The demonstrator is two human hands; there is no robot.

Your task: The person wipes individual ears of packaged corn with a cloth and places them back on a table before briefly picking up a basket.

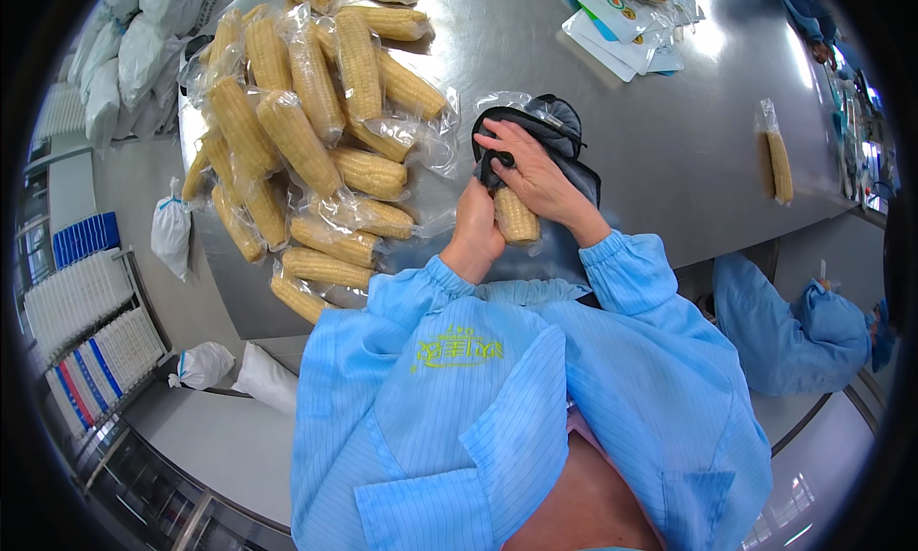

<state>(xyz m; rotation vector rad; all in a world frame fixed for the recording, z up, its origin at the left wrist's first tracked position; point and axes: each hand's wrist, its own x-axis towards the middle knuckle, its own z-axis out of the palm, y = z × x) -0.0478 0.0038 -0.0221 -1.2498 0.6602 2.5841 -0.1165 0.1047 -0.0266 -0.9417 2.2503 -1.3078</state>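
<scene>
My left hand (477, 224) grips an ear of corn in a clear plastic bag (518, 217) along its side. My right hand (531, 167) presses a dark grey cloth with black edging (566, 124) over the far part of that bagged ear. The corn's upper end is hidden under the cloth and fingers. To the left lies a heap of bagged corn ears (301, 135), the nearest of them close to my left sleeve.
The steel table (645, 142) carries a single bagged ear (778, 160) at right and printed packages (617, 27) at the far side. White sacks (143, 56) are piled at left. A person in blue (782, 328) sits at right.
</scene>
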